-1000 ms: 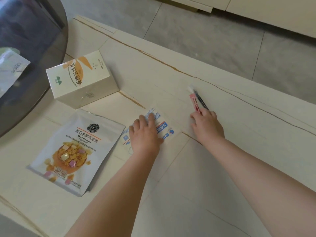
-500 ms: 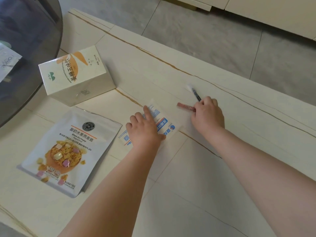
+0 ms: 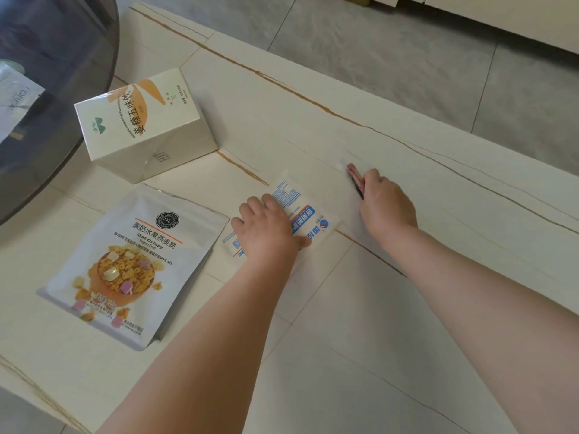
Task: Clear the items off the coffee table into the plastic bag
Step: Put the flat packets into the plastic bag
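Observation:
My left hand point(image 3: 266, 230) lies on a white and blue packet point(image 3: 308, 214) in the middle of the cream coffee table point(image 3: 360, 324), fingers bent over it and thumb at its near edge. My right hand point(image 3: 387, 205) grips a dark pen and a pink stick point(image 3: 354, 174), whose tips poke out past the fingers and lie against the table. An oat crispy pouch point(image 3: 131, 267) lies flat to the left. A cream box with orange print point(image 3: 144, 126) stands behind the pouch.
A round dark glass table point(image 3: 59, 98) overlaps the coffee table's left end, with a translucent wrapper point(image 3: 15, 101) on it. Grey floor tiles point(image 3: 391, 57) lie beyond the far edge, and pale furniture point(image 3: 501, 17) runs along the top right.
My right hand closed round the pen and the pink stick, which swung sideways and then back alongside the pen. My left hand's fingers curled tighter on the packet.

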A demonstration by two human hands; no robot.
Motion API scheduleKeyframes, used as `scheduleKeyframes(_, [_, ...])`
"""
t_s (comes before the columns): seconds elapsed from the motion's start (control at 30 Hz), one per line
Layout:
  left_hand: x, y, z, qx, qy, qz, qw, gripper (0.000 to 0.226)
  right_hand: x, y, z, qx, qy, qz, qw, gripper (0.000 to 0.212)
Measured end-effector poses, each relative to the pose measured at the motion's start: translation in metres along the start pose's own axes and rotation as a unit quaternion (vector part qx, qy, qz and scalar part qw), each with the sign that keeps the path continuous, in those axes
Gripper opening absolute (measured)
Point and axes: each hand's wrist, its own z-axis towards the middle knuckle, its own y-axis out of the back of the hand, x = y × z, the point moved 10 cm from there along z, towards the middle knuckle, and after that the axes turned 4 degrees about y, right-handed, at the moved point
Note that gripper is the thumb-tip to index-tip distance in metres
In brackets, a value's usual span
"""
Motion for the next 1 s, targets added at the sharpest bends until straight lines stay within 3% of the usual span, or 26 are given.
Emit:
scheduleKeyframes(0.2, [-0.002, -0.002, -0.008, 0.002, 0.016, 0.002, 1.000, 0.072, 0.004, -0.020, -0.020, 0.058, -0.005, -0.006, 0.998, 0.031])
scheduleKeyframes(0.37, [0.010, -0.005, -0.030, -0.004, 0.033, -0.048, 0.998, 0.044, 0.016, -0.011, -0.046, 0.087, 0.031, 0.007, 0.996, 0.032])
scheduleKeyframes(0.5, [0.029, -0.007, -0.062, 0.034, 0.049, -0.155, 0.986, 0.033, 0.024, -0.007, -0.073, 0.124, 0.016, 0.168, 0.978, 0.016])
scheduleKeyframes(0.6, [0.045, -0.008, -0.088, 0.100, 0.094, -0.332, 0.933, 0.040, 0.034, -0.001, -0.099, 0.141, -0.027, 0.326, 0.934, 0.009])
scheduleKeyframes(0.7, [0.057, 0.010, -0.117, 0.114, 0.107, -0.463, 0.873, 0.041, 0.060, 0.022, -0.122, 0.148, -0.022, 0.391, 0.908, 0.010])
scheduleKeyframes(0.83, [0.079, 0.044, -0.161, 0.123, 0.118, -0.565, 0.807, 0.032, 0.101, 0.060, -0.153, 0.165, 0.033, 0.400, 0.901, 0.030])
scheduleKeyframes(0.9, [0.098, 0.059, -0.190, 0.127, 0.143, -0.623, 0.759, 0.024, 0.112, 0.079, -0.172, 0.166, 0.052, 0.371, 0.912, 0.037])
scheduleKeyframes(1.0, [0.135, 0.077, -0.241, 0.125, 0.191, -0.695, 0.682, 0.041, 0.128, 0.114, -0.206, 0.174, 0.083, 0.317, 0.929, 0.034])
